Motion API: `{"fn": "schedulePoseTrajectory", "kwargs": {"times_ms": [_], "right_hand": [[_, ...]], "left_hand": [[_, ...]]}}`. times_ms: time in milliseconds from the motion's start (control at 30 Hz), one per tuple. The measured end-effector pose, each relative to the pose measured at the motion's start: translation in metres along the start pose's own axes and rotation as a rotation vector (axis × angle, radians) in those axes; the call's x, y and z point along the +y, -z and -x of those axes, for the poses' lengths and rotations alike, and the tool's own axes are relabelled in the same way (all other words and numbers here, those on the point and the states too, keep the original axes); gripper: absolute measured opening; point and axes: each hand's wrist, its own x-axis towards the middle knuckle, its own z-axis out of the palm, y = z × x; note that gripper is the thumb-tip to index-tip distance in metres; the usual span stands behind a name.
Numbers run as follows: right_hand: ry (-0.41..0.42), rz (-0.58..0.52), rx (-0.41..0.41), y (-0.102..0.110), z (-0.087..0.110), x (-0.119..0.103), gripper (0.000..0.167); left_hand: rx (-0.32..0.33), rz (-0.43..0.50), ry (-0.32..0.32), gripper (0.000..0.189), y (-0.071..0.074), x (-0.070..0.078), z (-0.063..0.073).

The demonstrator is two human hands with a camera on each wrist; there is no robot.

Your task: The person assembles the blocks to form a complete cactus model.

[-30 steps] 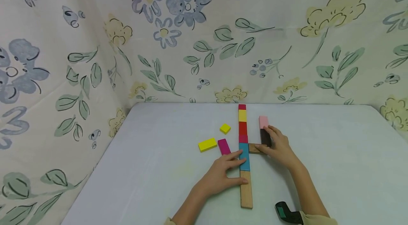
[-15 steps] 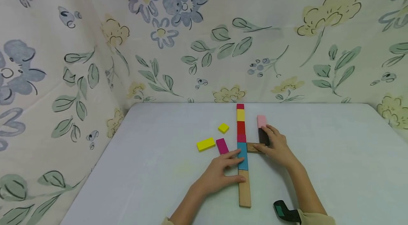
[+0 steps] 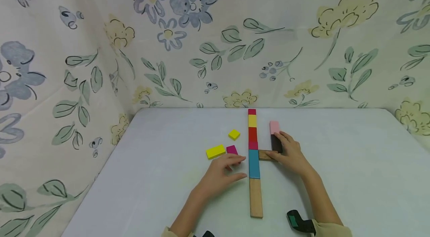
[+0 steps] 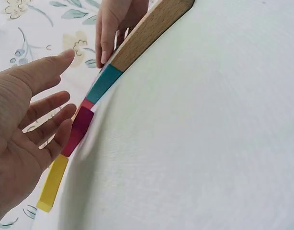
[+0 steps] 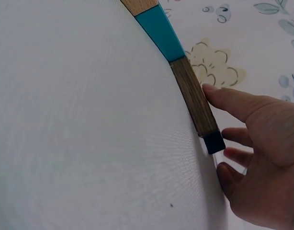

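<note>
My left hand (image 3: 221, 171), fingers loosely bent and holding nothing, hovers just left of a column of blocks. Its fingertips are close to a magenta block (image 3: 231, 149), partly hidden behind them. A blue block (image 3: 254, 164) and a light wooden block (image 3: 256, 197) form the column's near part; crimson (image 3: 253, 146), red (image 3: 252, 134) and yellow (image 3: 252, 121) blocks continue it away from me. From the blue block a dark brown block (image 3: 263, 155) extends right. My right hand (image 3: 292, 155) rests its thumb on that brown block and its fingers by a black block (image 3: 276, 143).
A pink block (image 3: 274, 126) lies beyond the black one. Left of the column are a yellow oblong block (image 3: 215, 151) and a small yellow block (image 3: 234, 134). A black wrist device (image 3: 300, 224) sits at the right sleeve. Floral cloth (image 3: 208, 43) hangs behind the white table (image 3: 151, 177).
My left hand has lifted off the blue and light wooden blocks and moved left towards the magenta block. The right hand stays at the brown and black blocks. The head view shifts slightly.
</note>
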Motion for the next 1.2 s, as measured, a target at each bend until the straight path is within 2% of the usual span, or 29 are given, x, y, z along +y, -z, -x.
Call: {"fn": "schedulePoseTrajectory", "kwargs": {"times_ms": [200, 400, 567, 700, 900, 1033, 1200], "right_hand": [[-0.002, -0.011, -0.008, 0.001, 0.000, 0.000, 0.082], [-0.014, 0.001, -0.013, 0.000, -0.002, -0.001, 0.084], [-0.008, -0.003, -0.008, 0.001, -0.001, -0.001, 0.083], [-0.002, 0.000, -0.007, 0.001, -0.001, -0.001, 0.083], [-0.005, -0.007, -0.012, 0.001, 0.000, -0.001, 0.083], [-0.008, -0.005, -0.013, 0.001, 0.000, -0.001, 0.083], [-0.007, -0.011, -0.014, 0.002, 0.000, 0.000, 0.083]], "left_hand": [[0.083, -0.041, 0.011, 0.042, 0.017, -0.002, 0.002], [0.220, -0.061, 0.025, 0.034, 0.031, -0.007, 0.006], [0.340, -0.085, 0.043, 0.032, 0.035, -0.015, 0.007], [0.398, -0.126, 0.075, 0.032, 0.033, -0.023, 0.005], [0.410, -0.120, 0.147, 0.038, 0.026, -0.031, 0.003], [0.399, -0.090, 0.153, 0.042, 0.024, -0.036, 0.003], [0.417, -0.086, 0.162, 0.042, 0.022, -0.040, 0.004]]}}
